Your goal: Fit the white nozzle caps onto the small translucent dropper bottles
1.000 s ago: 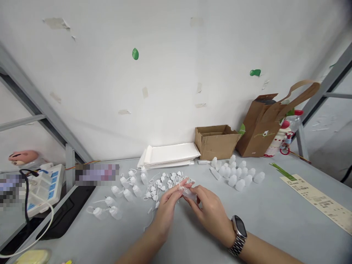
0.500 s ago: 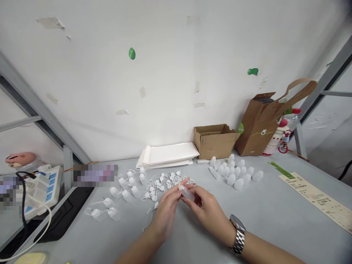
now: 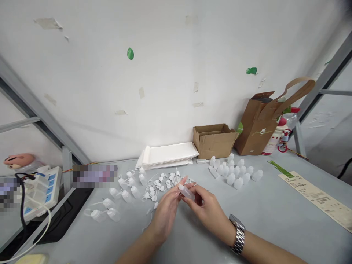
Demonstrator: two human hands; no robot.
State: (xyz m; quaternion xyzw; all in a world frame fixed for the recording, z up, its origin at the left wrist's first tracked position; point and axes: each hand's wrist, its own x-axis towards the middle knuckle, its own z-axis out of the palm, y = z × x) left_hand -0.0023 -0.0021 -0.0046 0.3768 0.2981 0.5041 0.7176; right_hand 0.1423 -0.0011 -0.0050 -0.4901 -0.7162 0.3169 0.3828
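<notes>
A small translucent plastic squeeze bottle (image 3: pixel 188 193) lies tilted between my hands, its white neck end toward the upper left. My right hand (image 3: pixel 206 211) grips the bottle's body between thumb and fingers. At the neck end, the fingers of my left hand (image 3: pixel 168 209) close around it; whether a cap is seated there I cannot make out. Just beyond my left hand lies a loose pile of white caps with strap loops (image 3: pixel 158 185). To the left stand several capped bottles (image 3: pixel 126 196). Uncapped bottles (image 3: pixel 238 172) are grouped at the right.
White padded envelopes (image 3: pixel 170 154) lie stacked by the wall beside a cardboard box (image 3: pixel 216 143). A brown paper bag (image 3: pixel 255 128) stands at the back right, near a printed paper strip (image 3: pixel 316 198). On the left are a black tray-like object (image 3: pixel 64 214) and a power strip (image 3: pixel 45 190).
Both hands stay nearly in place around the bottle, with only a slight shift of the fingers. The whole view has moved a little.
</notes>
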